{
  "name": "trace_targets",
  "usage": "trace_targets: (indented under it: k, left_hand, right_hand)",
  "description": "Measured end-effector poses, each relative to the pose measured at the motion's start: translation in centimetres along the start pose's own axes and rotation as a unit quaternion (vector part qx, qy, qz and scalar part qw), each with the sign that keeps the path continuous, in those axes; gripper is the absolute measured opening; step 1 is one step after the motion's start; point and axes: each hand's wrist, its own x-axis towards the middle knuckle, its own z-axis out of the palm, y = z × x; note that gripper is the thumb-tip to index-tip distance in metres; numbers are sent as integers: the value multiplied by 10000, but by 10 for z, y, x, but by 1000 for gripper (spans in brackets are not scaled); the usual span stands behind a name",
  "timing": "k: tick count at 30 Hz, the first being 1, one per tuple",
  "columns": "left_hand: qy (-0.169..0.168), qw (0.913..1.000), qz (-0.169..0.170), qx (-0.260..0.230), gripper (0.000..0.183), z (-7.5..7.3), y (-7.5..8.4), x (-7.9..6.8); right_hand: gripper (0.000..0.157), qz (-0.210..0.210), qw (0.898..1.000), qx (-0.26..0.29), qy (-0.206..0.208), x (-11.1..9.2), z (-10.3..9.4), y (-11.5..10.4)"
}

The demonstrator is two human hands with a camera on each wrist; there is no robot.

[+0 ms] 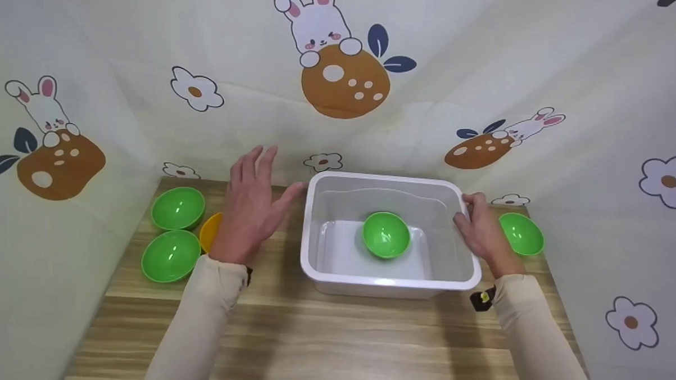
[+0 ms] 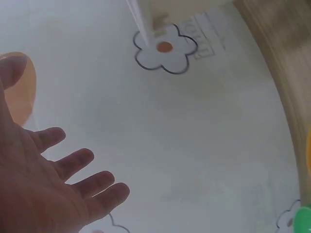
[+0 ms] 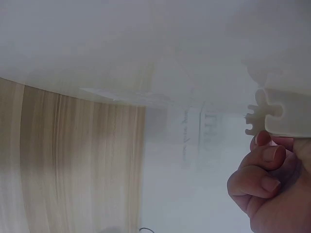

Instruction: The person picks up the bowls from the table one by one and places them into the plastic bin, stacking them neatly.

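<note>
A white plastic bin [image 1: 386, 282] stands on the table, with one green bowl [image 1: 386, 235] upright inside it on the floor. My right hand [image 1: 483, 233] grips the bin's right rim, fingers curled at the edge; the right wrist view shows those bent fingers [image 3: 255, 182] against the bin wall [image 3: 291, 114]. Off the bin's left side, my left hand [image 1: 248, 204] is raised with fingers spread and nothing in it, the thumb pointing at the back left corner. Its open palm [image 2: 34, 194] fills the lower left of the left wrist view.
Two green bowls [image 1: 178, 209] [image 1: 171, 256] sit at the table's left side. A yellow-orange bowl [image 1: 209, 233] beside them is partly hidden by my left hand. Another green bowl [image 1: 521, 234] lies right of the bin. A printed curtain [image 1: 246, 125] encloses the wooden table [image 1: 321, 348].
</note>
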Motion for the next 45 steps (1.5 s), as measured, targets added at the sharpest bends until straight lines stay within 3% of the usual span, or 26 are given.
trace_targets:
  k: [6, 19, 24, 30, 45]
  left_hand:
    - [236, 9994, -244, 50, 86, 6, -27, -7]
    - [249, 9966, -760, -198, 90, 20, -69, -20]
    - [98, 9938, -1077, -241, 94, 28, -85, -27]
    - [-60, 9895, -1428, -206, 97, 38, -98, -34]
    - [-454, 9821, -1829, 37, 93, 58, -119, -43]
  right_hand:
    - [46, -29, 10000, -71, 18, -1, -1, -1]
    - [45, 48, 9999, -101, 81, -1, 2, 1]
    - [46, 83, 9999, -98, 6, 0, 1, 1]
    - [46, 96, 9999, -89, -47, 0, 0, 0]
    - [46, 77, 9999, -70, -1, -1, 0, -1]
